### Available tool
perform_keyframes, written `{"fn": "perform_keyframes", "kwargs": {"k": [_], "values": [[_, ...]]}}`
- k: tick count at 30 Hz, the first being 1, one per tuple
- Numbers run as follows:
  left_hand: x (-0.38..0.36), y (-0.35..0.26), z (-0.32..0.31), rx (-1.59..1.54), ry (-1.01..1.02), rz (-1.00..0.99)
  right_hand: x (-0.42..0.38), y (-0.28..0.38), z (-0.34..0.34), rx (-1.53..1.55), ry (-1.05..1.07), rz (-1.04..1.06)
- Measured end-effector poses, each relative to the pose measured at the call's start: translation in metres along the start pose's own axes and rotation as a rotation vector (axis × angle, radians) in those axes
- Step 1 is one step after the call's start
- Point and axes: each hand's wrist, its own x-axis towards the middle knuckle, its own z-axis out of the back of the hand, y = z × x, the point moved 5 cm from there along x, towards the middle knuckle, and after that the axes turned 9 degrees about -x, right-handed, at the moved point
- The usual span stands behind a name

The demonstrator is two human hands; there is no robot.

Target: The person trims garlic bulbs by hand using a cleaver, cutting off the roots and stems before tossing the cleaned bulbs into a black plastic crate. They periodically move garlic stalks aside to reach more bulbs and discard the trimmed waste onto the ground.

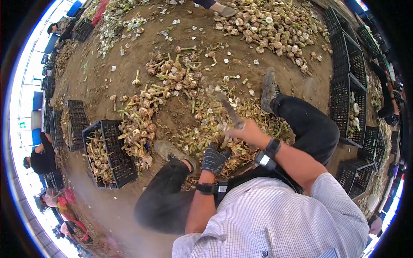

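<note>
My left hand (215,159) wears a dark grey knitted glove and is closed around a garlic plant, whose stalk (226,141) sticks up beside my fingers. The bulb is mostly hidden in the glove. Just to the right, my bare right hand (246,132) is wrapped round the handle of a knife. The knife's brownish blade (228,106) points up and away from me, slightly blurred. Below both hands, cut stalks and peelings (245,157) cover the ground between my legs. A heap of garlic (142,109) with stalks lies to the left.
A black crate (121,152) of garlic stands at my left, against the heap. A large pile of trimmed bulbs (279,28) lies at the far right. More black crates (348,101) line the right side. Another person's foot (226,10) shows at the top, and another person (43,155) is at far left.
</note>
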Motion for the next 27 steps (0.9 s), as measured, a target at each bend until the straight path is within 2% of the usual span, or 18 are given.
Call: {"fn": "perform_keyframes", "kwargs": {"k": [2,5,6,9,11,12,15,16,18,21,22,23,25,27], "values": [[0.013,0.046,-0.004,0.117,-0.036,0.068,0.034,-0.02,0.036,0.293,-0.096,0.014],[0.017,0.083,-0.009,0.101,-0.066,0.133,0.042,0.015,0.158,0.245,-0.456,-0.02],[0.018,0.09,-0.011,0.061,-0.074,0.15,0.029,0.046,0.198,0.386,-0.596,-0.051],[0.023,0.108,-0.014,0.374,0.061,0.172,0.069,0.034,0.279,0.249,-0.775,-0.092],[0.019,0.087,0.0,0.225,-0.072,0.239,0.103,0.016,0.289,0.039,-0.76,-0.156],[0.015,0.078,0.006,0.148,-0.14,0.276,0.117,0.011,0.277,-0.097,-0.71,-0.167],[0.01,0.075,0.014,0.303,-0.116,0.3,0.148,0.021,0.173,-0.683,-0.481,-0.071],[0.016,0.096,0.008,0.302,-0.017,0.316,0.159,0.015,0.117,-1.346,-0.354,0.65],[0.011,0.135,-0.001,0.326,0.124,0.281,0.189,-0.012,0.041,-1.298,-0.039,0.547],[0.009,0.132,0.003,0.19,0.158,0.362,0.218,-0.007,-0.056,-0.761,0.282,0.068],[0.008,0.124,0.008,0.199,0.182,0.426,0.221,0.002,-0.082,-0.827,0.313,0.157],[0.01,0.131,0.009,0.321,0.222,0.434,0.226,0.006,-0.106,-0.916,0.283,0.397],[0.012,0.148,0.007,0.497,0.289,0.396,0.233,0.006,-0.144,-1.01,0.298,0.456],[0.01,0.161,0.006,0.487,0.259,0.35,0.241,-0.003,-0.173,-1.147,0.296,0.59]]}}
